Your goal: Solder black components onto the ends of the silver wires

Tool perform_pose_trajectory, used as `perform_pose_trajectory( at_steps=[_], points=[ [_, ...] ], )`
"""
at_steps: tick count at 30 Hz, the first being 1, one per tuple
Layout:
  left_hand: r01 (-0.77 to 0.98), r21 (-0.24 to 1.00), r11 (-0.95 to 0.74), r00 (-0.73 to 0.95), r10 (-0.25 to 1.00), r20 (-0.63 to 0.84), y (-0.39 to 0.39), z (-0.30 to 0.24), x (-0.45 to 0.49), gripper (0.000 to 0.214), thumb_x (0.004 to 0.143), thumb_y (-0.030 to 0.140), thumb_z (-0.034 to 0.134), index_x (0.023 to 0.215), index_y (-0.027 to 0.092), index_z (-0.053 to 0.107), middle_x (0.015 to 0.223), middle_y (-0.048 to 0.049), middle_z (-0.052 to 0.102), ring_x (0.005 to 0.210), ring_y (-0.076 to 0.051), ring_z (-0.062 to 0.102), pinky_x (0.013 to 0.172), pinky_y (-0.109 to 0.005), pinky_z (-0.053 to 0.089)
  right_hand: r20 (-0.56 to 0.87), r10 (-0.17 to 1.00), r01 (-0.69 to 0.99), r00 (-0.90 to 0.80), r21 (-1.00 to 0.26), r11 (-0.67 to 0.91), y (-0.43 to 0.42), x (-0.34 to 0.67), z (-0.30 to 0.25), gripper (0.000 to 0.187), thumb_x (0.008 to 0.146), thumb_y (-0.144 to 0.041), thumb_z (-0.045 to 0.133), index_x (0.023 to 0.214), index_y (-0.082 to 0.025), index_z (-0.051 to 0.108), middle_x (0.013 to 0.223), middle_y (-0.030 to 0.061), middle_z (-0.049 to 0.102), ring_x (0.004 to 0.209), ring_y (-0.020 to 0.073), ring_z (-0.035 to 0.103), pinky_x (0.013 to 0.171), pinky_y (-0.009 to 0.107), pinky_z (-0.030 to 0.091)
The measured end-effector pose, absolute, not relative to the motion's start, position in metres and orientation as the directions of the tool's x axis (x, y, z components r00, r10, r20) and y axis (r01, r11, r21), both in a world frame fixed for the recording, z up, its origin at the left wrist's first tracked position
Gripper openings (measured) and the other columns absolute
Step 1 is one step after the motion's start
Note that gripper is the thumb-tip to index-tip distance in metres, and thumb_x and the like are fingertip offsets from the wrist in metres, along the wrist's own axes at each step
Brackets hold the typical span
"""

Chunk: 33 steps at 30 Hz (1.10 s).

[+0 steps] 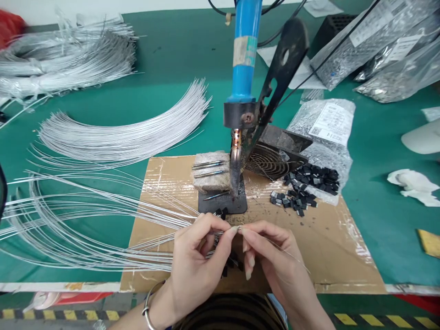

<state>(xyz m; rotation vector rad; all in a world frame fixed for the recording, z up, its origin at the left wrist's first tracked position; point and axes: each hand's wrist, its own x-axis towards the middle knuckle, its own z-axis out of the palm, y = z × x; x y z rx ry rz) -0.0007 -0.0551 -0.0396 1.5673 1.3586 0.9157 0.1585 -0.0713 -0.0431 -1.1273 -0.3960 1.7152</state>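
Note:
My left hand is closed in a pinch on the ends of several thin silver wires that fan out to the left over the table. Small black parts show under its fingers. My right hand pinches the tip of one thin wire that trails off to the right. The fingertips of both hands meet just in front of the black base of a blue-handled soldering iron, which stands upright in a holder with its tip pointing down.
A sheet of cardboard covers the green table. On it lie a sponge block with metal tips, a small fan and loose black parts spilling from a bag. More wire bundles lie at the left.

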Motion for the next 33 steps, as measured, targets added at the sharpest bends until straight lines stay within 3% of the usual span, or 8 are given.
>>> perform_pose_trajectory(
  at_steps=[14,23,33],
  points=[
    [0.326,0.945,0.005,0.079,0.996,-0.033,-0.061,-0.046,0.003,0.011,0.096,0.023,0.068,0.087,0.019,0.071,0.066,-0.0001,0.068,0.051,-0.010,0.056,0.050,-0.020,0.045,-0.433,0.901,-0.658,-0.014,-0.675,-0.334,-0.078,0.148,-0.059,0.015,0.084,-0.034,0.085,0.082,-0.019,0.084,0.062,-0.0025,0.063,0.044,0.0061,0.058,0.043,0.015,0.054],
    [0.365,0.931,-0.021,0.089,0.996,-0.012,-0.060,-0.047,0.004,0.015,0.098,0.024,0.066,0.085,0.019,0.069,0.064,0.0014,0.064,0.050,-0.010,0.051,0.049,-0.021,0.042,-0.415,0.910,-0.609,-0.015,-0.718,-0.337,-0.078,0.152,-0.060,0.015,0.086,-0.033,0.084,0.082,-0.019,0.083,0.063,-0.0027,0.066,0.045,0.0070,0.062,0.046,0.016,0.054],
    [0.420,0.906,-0.048,0.144,0.990,-0.015,-0.058,-0.040,0.001,0.017,0.098,0.022,0.064,0.082,0.020,0.068,0.058,0.0059,0.045,0.050,-0.009,0.035,0.045,-0.021,0.029,-0.506,0.862,-0.569,-0.034,-0.699,-0.433,-0.072,0.157,-0.047,0.022,0.080,-0.036,0.088,0.073,-0.018,0.079,0.060,-0.0032,0.063,0.043,0.0083,0.060,0.045,0.020,0.053]
  ],
)
